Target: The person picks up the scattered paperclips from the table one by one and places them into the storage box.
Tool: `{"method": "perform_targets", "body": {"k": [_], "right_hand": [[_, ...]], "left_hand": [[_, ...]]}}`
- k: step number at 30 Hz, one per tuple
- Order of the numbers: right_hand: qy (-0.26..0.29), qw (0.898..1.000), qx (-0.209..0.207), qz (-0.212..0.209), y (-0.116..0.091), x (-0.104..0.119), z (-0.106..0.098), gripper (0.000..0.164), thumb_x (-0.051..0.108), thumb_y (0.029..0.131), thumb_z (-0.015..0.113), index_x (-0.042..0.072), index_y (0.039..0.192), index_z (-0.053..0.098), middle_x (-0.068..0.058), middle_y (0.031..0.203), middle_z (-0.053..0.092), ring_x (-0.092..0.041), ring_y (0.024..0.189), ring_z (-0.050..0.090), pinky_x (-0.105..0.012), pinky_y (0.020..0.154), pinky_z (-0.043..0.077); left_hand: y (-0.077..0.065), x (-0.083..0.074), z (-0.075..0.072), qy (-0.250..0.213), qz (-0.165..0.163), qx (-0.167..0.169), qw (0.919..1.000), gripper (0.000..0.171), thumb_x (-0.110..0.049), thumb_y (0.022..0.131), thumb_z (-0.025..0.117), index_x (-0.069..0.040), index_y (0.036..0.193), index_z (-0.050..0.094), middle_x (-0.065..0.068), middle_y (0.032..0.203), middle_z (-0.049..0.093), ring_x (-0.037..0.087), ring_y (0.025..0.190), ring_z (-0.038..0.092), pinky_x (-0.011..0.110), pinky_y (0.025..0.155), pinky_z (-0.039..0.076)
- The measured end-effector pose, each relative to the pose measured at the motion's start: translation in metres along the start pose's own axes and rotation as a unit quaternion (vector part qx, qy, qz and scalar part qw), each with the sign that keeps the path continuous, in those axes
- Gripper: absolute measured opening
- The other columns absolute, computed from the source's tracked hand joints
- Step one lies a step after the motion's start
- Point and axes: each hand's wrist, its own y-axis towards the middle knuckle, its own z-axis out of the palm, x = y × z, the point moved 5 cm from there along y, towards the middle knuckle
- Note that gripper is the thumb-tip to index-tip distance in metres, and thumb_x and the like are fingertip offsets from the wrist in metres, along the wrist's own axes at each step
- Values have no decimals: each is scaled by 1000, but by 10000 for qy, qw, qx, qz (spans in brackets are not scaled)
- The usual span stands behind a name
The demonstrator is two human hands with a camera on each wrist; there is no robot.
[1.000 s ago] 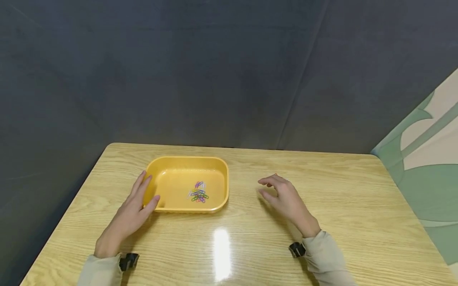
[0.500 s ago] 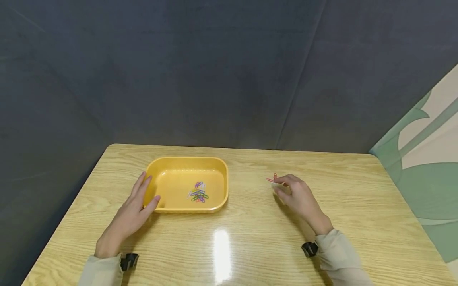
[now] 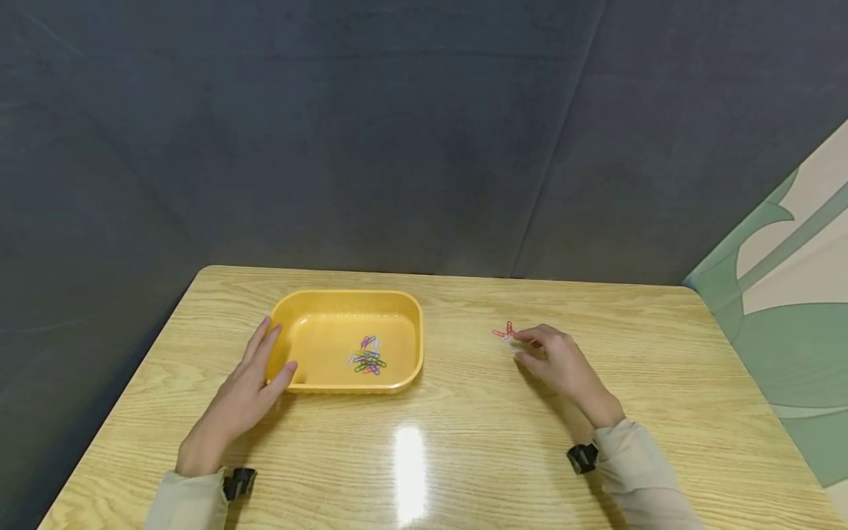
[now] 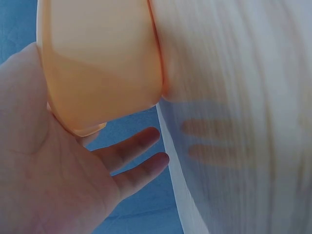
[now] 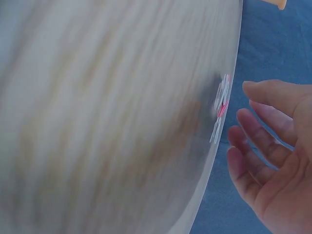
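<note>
A yellow plastic tray [image 3: 344, 390] stands on the table's left half. Several coloured paper clips [image 3: 368, 356] lie inside it. My left hand [image 3: 241, 394] rests at the tray's left end, thumb over the near corner; the left wrist view shows the tray [image 4: 102, 63] against the palm side and two straight fingers [image 4: 139, 170] apart from it. To the right, a small group of red and white paper clips [image 3: 507, 331] lies on the wood. My right hand [image 3: 563, 368] hovers beside them, fingers loosely bent; in the right wrist view nothing shows between these fingers [image 5: 265, 139].
The wood-grain table [image 3: 464, 442] ends at a dark blue cloth [image 3: 397, 147] along the back. A green and beige patterned surface [image 3: 801, 331] borders the right side. Each sleeve has a black wrist device [image 3: 583, 458] near the cuff.
My right hand has moved right and slightly nearer me, uncovering the red and white paper clips on the table. The left hand and tray have stayed put.
</note>
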Motion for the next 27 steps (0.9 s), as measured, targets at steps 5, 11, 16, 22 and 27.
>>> {"method": "perform_targets", "body": {"k": [5,11,16,22,27], "right_hand": [[-14,9995,256,159,0,-5,0,22,5,87,73,-2,108,72,-14,102,71,-28,91,67,-44,79,57],[-151,9980,562,259,1,-6,2,15,7,88,72,0,102,75,-8,92,70,-20,83,65,-37,73,55],[-170,9972,654,313,1,-7,3,8,6,89,71,2,95,75,-4,85,67,-12,75,58,-25,66,50],[-212,9973,683,165,2,-4,4,3,4,89,70,2,89,72,-4,82,65,-11,73,54,-24,64,47],[-227,9961,855,30,4,-2,7,5,4,90,67,1,86,66,-3,81,62,-12,72,50,-24,63,44]], "left_hand": [[0,1,1,5,-21,9,10000,75,-48,105,41,-9,161,9,9,168,-6,52,144,27,72,102,34],[0,1,0,-11,-28,18,10000,75,-46,105,42,-9,161,9,8,168,-7,52,144,28,73,101,34],[0,0,0,-28,-21,34,10000,75,-46,105,42,-9,161,8,8,168,-8,52,144,28,72,101,35],[0,0,1,-46,-10,44,10000,76,-48,105,40,-9,161,7,8,168,-8,51,144,27,71,103,34],[1,0,1,-27,10,13,10000,75,-47,105,40,-7,160,10,9,168,-6,51,144,28,71,103,34]]}}
